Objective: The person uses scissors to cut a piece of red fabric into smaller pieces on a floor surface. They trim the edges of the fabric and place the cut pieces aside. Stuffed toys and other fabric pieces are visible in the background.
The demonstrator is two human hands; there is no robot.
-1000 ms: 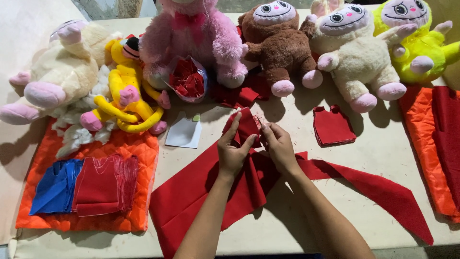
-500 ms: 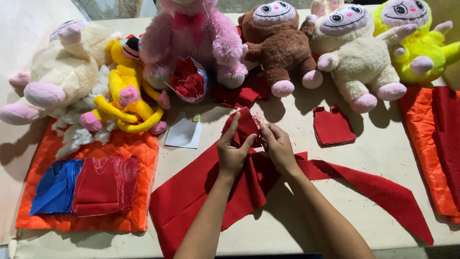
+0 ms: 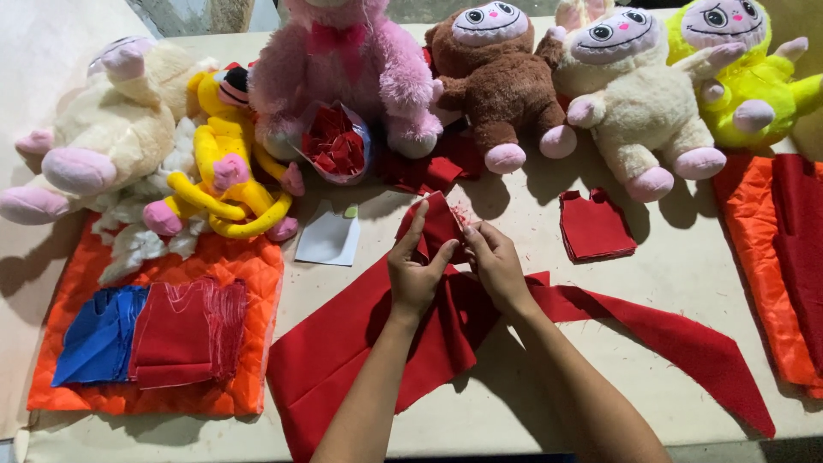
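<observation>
Both my hands pinching one small red felt piece [image 3: 437, 225]

My left hand [image 3: 417, 273] and right hand [image 3: 495, 264] grip it above the long red felt strip [image 3: 480, 343] on the table — its lower edge hidden behind my fingers

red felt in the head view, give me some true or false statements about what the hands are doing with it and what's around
1. Both hands, left hand and right hand, grip the red felt. True.
2. The felt lies on the orange mat. False: it lies on the table.
3. A brown plush sits behind the hands. True.
4. The blue cloth lies right of the hands. False: it lies left, on the orange mat.
5. The cut red piece touches the right hand. False: it lies apart.
</observation>
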